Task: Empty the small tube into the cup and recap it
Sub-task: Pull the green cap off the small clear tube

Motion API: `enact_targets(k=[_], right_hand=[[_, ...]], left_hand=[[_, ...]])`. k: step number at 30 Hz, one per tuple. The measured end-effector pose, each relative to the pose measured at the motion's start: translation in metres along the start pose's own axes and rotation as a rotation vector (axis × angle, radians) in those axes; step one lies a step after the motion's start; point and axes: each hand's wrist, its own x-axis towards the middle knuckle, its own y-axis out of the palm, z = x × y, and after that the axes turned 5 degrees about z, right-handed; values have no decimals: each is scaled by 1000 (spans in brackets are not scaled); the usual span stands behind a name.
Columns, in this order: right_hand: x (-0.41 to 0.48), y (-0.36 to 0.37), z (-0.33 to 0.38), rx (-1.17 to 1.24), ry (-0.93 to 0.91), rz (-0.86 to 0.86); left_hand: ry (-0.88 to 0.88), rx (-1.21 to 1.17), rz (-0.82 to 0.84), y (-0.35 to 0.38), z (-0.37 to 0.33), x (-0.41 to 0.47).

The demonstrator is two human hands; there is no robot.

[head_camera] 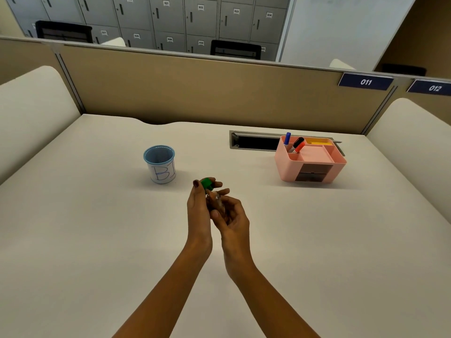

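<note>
The small tube (216, 200) sits between my two hands above the middle of the worktop (97, 240), lifted clear of its surface. My left hand (199, 208) comes in from below with the forearm angled up and to the right, palm turned toward the other hand, thumb and fingertips closed around the green cap (207, 183) at the tube's far end. My right hand (231, 215) rises from the lower right, wrist bent inward, its fingers curled round the clear body of the tube from the near side, thumb laid against it. So both hands are pinching: the left on the cap, the right on the tube itself. The tube's long axis runs roughly away from me, tilted a little to the left, with the capped end pointing up and away toward the far edge and the bottom end buried in my right palm. I cannot tell whether the cap is seated fully or partly off.

The cup (159, 164), a blue mesh one with a white label, stands upright to the left and beyond my hands, well apart from them. A pink organiser (310, 159) holding markers (296, 145) stands far right.
</note>
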Motion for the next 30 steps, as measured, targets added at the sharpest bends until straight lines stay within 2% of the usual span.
enact_targets(k=[10,30], right_hand=[[8,0,6,58,-19,-3],[21,-4,11,110,-78,31]], left_hand=[[146,79,47,6,-9,1],[105,90,92,17,-24,8]])
